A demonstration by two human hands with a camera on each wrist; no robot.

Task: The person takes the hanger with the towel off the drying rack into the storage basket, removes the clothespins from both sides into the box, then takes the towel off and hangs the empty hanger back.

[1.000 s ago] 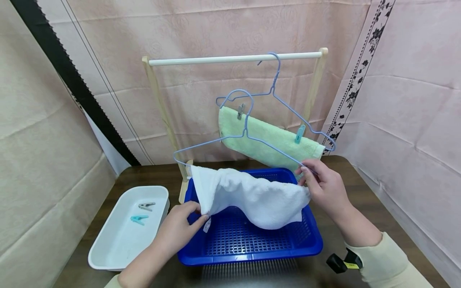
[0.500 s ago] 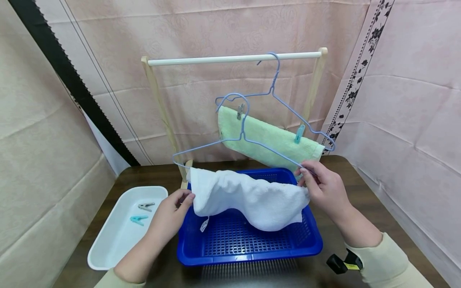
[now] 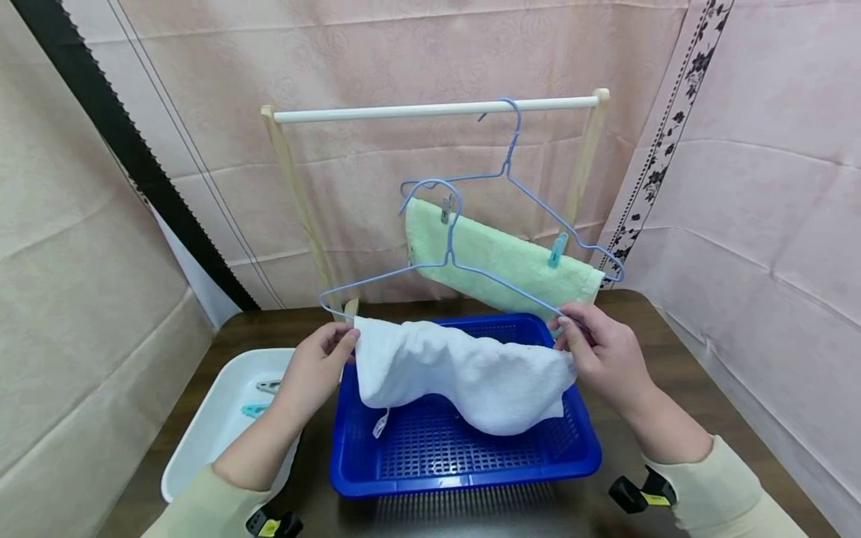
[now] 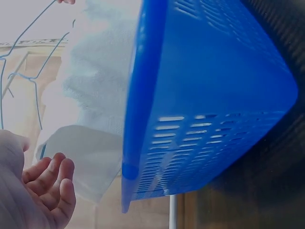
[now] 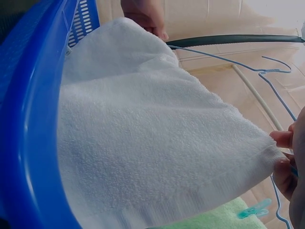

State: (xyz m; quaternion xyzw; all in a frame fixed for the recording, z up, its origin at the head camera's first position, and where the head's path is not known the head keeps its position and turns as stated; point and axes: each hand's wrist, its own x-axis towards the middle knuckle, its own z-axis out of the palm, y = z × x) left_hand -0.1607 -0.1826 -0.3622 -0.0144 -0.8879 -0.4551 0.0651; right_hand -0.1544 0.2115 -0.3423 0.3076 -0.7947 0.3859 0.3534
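Note:
A white towel [image 3: 464, 366] drapes over the bottom bar of a blue wire clothes hanger [image 3: 450, 239], above a blue perforated basket [image 3: 464, 478]. My right hand [image 3: 608, 347] pinches the hanger near its right end, at the towel's upper corner. At the other end, my left hand [image 3: 315, 370] has its fingertips right at the towel's left edge, close under the hanger's tip. In the left wrist view its thumb and loosely bent fingers [image 4: 50, 183] stand apart. A small tag [image 3: 380, 424] dangles below the towel's left part.
Behind stands a rack with a white rail [image 3: 417, 112]. On it hangs a second blue hanger [image 3: 509, 161] with a green towel [image 3: 498, 250], clipped by a grey and a teal clothespin [image 3: 557, 249]. A white tray [image 3: 202, 418] with two clothespins sits at left, partly behind my left arm.
My left hand has let go of the towel's lower left corner and moved up its edge toward the hanger's tip. The hanger's hook has tipped left and down slightly; my right hand keeps its hold.

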